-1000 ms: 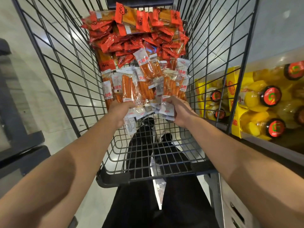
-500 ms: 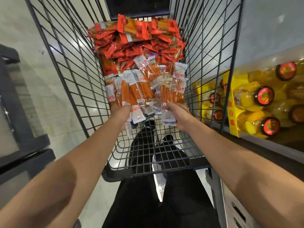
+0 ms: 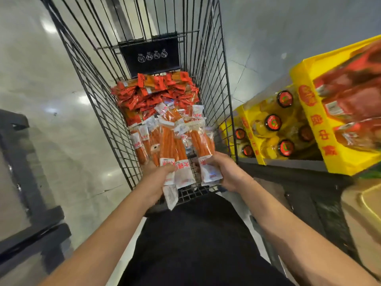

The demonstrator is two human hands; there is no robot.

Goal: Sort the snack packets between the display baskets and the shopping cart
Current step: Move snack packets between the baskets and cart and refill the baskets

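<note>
Both hands have lifted their bundles of sausage packets higher than a second ago, and the view has tipped up so the black plate at the cart's far end now shows. Left hand [image 3: 157,174] has its grip curled round the white lower ends of several clear sausage-stick packets [image 3: 172,145], which fan upward with the orange sticks showing; one loose packet end [image 3: 170,196] hangs below the wrist. Right hand [image 3: 223,172] has its grip closed on a second bundle of the same packets [image 3: 203,141], thumb across the white label end. The two bundles stand just beside each other over the near end of the shopping cart [image 3: 99,112]. More sausage packets [image 3: 141,145] lie below them in the cart, and farther in lies a heap of red-orange snack packets [image 3: 156,93] reaching to the far wall, under the black plate [image 3: 149,55] with white round symbols. To the right of the cart, a shelf holds yellow display boxes [image 3: 321,129]: bottles of yellow liquid with red-and-black caps [image 3: 273,122] in the nearer ones, blurred red packs [image 3: 350,89] in the farther one. Pale glossy floor [image 3: 51,79] lies to the left, beside a dark frame [image 3: 24,178].
</note>
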